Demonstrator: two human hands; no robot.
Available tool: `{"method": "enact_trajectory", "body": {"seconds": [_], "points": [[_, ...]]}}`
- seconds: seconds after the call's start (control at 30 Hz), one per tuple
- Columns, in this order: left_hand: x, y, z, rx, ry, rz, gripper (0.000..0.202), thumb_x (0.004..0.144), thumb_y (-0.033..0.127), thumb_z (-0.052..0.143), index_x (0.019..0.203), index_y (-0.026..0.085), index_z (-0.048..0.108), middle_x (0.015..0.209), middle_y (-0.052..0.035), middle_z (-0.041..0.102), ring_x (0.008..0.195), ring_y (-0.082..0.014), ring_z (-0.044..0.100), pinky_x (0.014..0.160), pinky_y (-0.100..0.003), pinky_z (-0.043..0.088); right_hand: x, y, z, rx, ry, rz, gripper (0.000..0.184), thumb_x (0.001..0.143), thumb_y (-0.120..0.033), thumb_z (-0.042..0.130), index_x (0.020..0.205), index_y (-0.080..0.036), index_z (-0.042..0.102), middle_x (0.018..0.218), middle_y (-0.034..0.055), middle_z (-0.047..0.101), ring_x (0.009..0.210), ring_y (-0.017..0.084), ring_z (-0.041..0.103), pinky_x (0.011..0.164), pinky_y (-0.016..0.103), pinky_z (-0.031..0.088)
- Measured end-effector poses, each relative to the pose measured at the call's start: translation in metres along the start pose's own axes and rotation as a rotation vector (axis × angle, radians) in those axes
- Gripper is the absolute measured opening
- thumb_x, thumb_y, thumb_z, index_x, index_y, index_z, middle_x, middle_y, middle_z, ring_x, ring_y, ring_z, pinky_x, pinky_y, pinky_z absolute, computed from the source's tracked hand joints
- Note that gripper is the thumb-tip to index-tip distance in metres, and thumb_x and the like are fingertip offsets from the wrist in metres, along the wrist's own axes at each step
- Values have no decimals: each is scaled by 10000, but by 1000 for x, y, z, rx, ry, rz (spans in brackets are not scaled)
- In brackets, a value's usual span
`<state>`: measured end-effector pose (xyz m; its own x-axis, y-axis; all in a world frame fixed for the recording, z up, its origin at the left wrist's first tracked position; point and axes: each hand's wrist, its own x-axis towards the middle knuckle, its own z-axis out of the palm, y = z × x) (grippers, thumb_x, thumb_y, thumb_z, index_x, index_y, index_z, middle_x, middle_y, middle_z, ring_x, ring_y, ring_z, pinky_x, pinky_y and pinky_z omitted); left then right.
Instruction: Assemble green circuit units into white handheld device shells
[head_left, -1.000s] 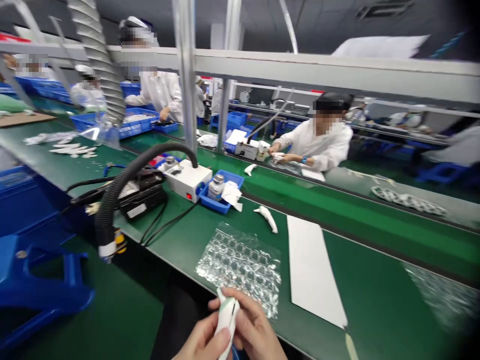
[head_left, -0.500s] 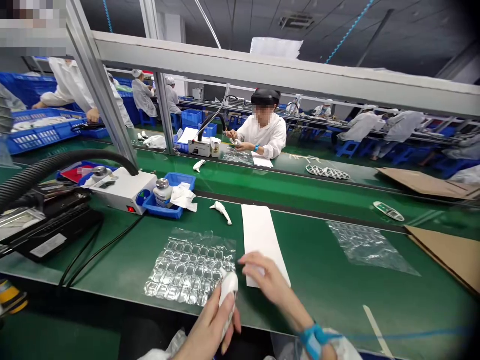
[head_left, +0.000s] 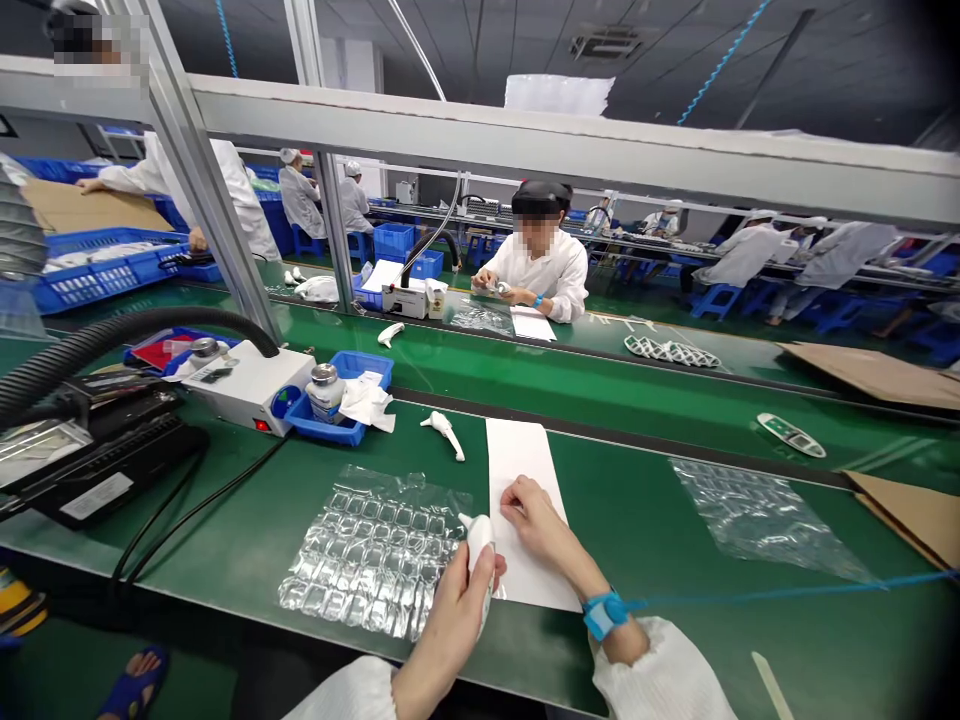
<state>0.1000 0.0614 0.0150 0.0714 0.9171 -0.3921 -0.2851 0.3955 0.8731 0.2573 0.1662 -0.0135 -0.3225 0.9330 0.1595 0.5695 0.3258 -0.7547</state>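
My left hand (head_left: 455, 610) is wrapped round a small white plastic device (head_left: 478, 547), held upright over the near edge of the green bench (head_left: 637, 520). My right hand (head_left: 531, 522) rests on a white sheet (head_left: 521, 460), its fingertips pinched on the sheet's surface; what they pinch is too small to make out. A blue wrist strap (head_left: 604, 613) with a blue cord sits on my right wrist. A clear blister tray (head_left: 375, 550) lies just left of my hands. Another white device (head_left: 444, 432) lies on the bench beyond the sheet.
A blue bin (head_left: 337, 395) with a jar and tissue, a white box unit (head_left: 244, 385), a black machine (head_left: 90, 450) and a black hose (head_left: 135, 330) stand at the left. A second clear tray (head_left: 757, 515) and cardboard (head_left: 911, 510) lie to the right. A person (head_left: 540, 265) works opposite.
The view swung right and up from the bench's left end. My right hand left the white device and went to the white sheet. My left hand kept the device.
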Motion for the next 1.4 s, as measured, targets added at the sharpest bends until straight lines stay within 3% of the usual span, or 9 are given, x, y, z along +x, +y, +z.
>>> {"method": "enact_trajectory", "body": {"seconds": [0.13,0.27,0.37,0.43,0.5,0.6,0.7,0.8,1.4], "points": [[0,-1,0,22,8,-19,551,796,644,541,1058,165,618,1034,-131,666,1069,-290,601,977,-386,439,1,4,-4,89,12,8,118,832,-218,471,716,-212,492,751,10,521,739,188,470,706,320,371],[-4,3,0,-82,-17,-8,573,786,643,558,1061,143,611,951,-116,653,1008,-283,631,879,-366,510,0,-4,-22,195,64,39,197,869,-355,440,728,-218,444,664,-23,438,613,154,425,589,280,366],[-14,15,-3,-146,-80,0,590,811,675,480,967,123,616,888,-101,653,836,-238,668,777,-350,537,-12,-38,-35,291,97,48,219,903,-369,453,750,-213,459,674,-27,434,615,141,427,592,267,371],[-21,23,-7,-162,-94,1,598,832,683,425,919,123,618,829,-83,666,672,-175,638,674,-307,520,-26,-70,-35,400,45,33,225,917,-360,483,752,-208,478,679,-28,445,615,132,434,591,256,377],[-26,27,-13,-175,-85,-10,601,855,678,377,877,127,618,680,-42,640,548,-131,559,570,-262,460,-40,-98,-26,472,-51,17,226,929,-346,494,755,-202,491,702,-20,470,632,130,462,591,249,388],[-29,25,-20,-217,-48,-33,570,869,663,366,781,146,591,549,5,559,523,-123,503,555,-252,415,-54,-122,-4,473,-166,34,213,965,-314,439,788,-203,483,773,-14,493,592,111,504,572,244,418],[-30,19,-26,-245,-17,-32,531,858,658,410,740,162,559,578,11,557,553,-128,502,582,-267,421,-55,-124,15,394,-163,31,212,983,-285,387,799,-212,460,787,-19,475,537,97,498,541,244,425],[-32,17,-30,-257,14,-36,534,837,681,425,774,166,550,571,21,547,545,-127,489,574,-268,411,-50,-120,25,271,-105,-10,205,975,-257,392,785,-218,458,778,-4,487,651,137,525,576,254,413],[-36,18,-36,-233,11,-80,558,815,714,414,815,168,529,584,20,537,552,-132,476,591,-287,394,-44,-112,33,227,-104,-10,193,977,-254,379,802,-219,454,781,8,509,690,152,525,549,248,383]]}}
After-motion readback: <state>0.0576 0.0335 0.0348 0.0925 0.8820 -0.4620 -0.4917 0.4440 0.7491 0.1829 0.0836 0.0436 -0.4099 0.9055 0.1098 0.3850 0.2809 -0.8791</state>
